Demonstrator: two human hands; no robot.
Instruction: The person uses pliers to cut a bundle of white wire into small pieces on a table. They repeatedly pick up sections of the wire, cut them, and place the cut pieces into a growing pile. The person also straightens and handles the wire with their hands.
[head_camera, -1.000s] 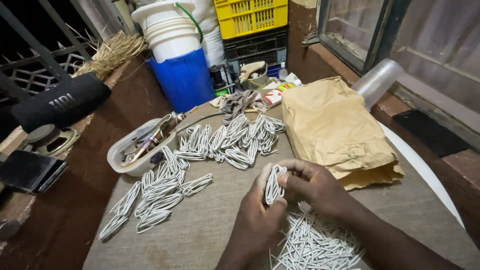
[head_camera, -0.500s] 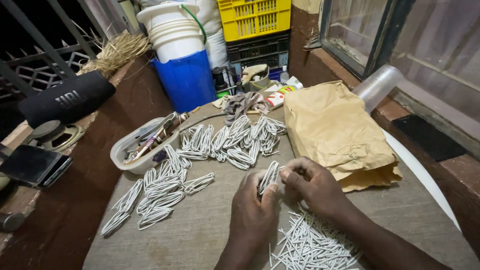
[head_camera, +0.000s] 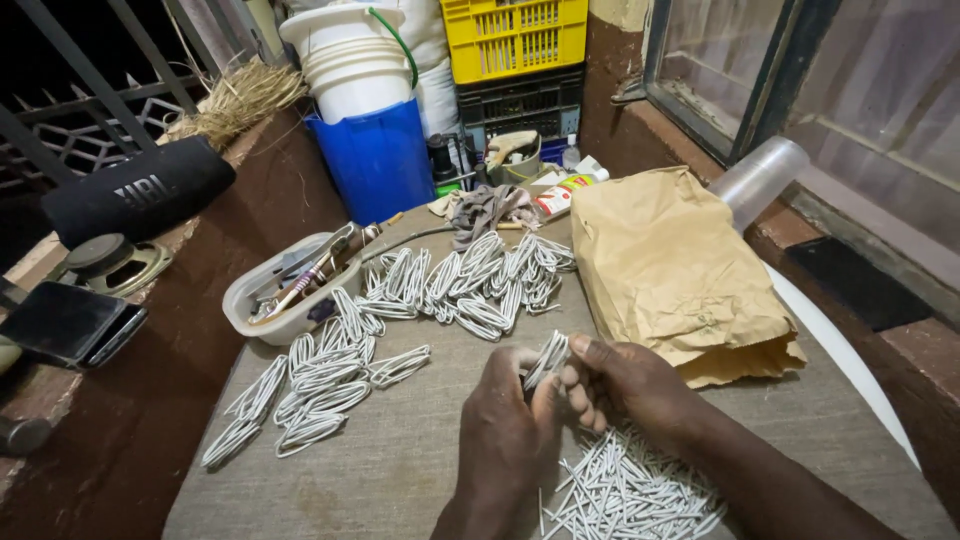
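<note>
1. Nearest: a loose heap of short white sticks (head_camera: 625, 490) lies on the grey cloth (head_camera: 400, 460), just below the forearms.
2. The left hand (head_camera: 510, 420) and right hand (head_camera: 625, 380) meet above the heap. Both are closed on one small bundle (head_camera: 547, 358) of white sticks, fingers pinched around it, the bundle tilted and its upper end fanned.
3. To the left, finished white loops (head_camera: 320, 385) lie in an uneven row on the cloth, some touching, running toward the left edge.
4. Further back, a second cluster of loops (head_camera: 480, 280) lies across the middle of the cloth.
5. A brown paper bag (head_camera: 675, 275) lies flat to the right, near the right hand.
6. A white tub (head_camera: 245, 310) holding mixed tools sits at the left edge, just beside the loops.
7. A clear plastic cup (head_camera: 757, 180) lies on its side beyond the bag.
8. Far end: a blue bucket (head_camera: 380, 160) with white buckets (head_camera: 350, 60) stacked in it, beside a yellow crate (head_camera: 515, 35).
9. Left ledge: a black speaker (head_camera: 135, 200) and a phone (head_camera: 70, 322).
</note>
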